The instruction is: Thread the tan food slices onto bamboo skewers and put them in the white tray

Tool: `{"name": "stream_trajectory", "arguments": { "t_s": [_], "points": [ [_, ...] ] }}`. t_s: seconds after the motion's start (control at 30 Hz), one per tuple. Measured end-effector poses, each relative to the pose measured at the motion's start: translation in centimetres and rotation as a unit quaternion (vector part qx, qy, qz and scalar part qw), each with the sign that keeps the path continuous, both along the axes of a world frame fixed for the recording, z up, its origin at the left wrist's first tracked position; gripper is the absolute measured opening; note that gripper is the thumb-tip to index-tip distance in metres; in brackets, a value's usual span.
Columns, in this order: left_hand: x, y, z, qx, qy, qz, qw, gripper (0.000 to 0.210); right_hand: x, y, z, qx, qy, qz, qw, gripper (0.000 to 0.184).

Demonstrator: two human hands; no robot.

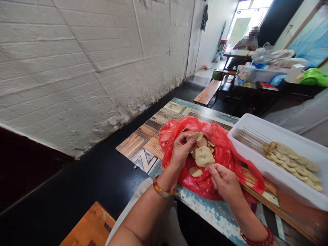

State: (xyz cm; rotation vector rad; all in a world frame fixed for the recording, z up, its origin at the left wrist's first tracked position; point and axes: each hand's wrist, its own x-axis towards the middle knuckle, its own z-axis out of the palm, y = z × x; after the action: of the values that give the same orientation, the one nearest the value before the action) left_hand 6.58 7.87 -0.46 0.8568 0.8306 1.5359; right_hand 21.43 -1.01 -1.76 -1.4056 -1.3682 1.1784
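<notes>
My left hand (182, 148) pinches a pale, flat round slice (195, 137) between thumb and fingers, above an opened red plastic bag (169, 131). Just below it, my right hand (222, 179) is closed, its thumb and forefinger at the lower edge of some wavy beige slices (204, 156). Whether a skewer runs through these slices I cannot make out. More loose slices lie in the bag, one round slice (195, 172) near its front. What food the slices are is not clear.
A white plastic tub (256, 124) at the right holds skewers threaded with similar slices (292, 160). Thin bamboo skewers (279, 208) lie on the patterned table (143, 136) beside it. A wooden stool (88, 227), a bench (208, 92) and a seated person (247, 42) are also around.
</notes>
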Motion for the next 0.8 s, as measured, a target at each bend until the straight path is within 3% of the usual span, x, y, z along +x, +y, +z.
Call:
{"name": "stream_trajectory", "arguments": {
  "t_s": [0.37, 0.8],
  "points": [
    [0.04, -0.13, 0.18, -0.032, -0.074, -0.064, 0.995, 0.024, 0.2, 0.17, -0.33, 0.01, 0.006, -0.004, 1.0, 0.036],
    [-0.27, -0.08, 0.51, -0.095, -0.132, -0.071, 0.984, 0.037, 0.2, 0.16, -0.42, 0.008, -0.015, 0.004, 1.0, 0.038]
  ]
}}
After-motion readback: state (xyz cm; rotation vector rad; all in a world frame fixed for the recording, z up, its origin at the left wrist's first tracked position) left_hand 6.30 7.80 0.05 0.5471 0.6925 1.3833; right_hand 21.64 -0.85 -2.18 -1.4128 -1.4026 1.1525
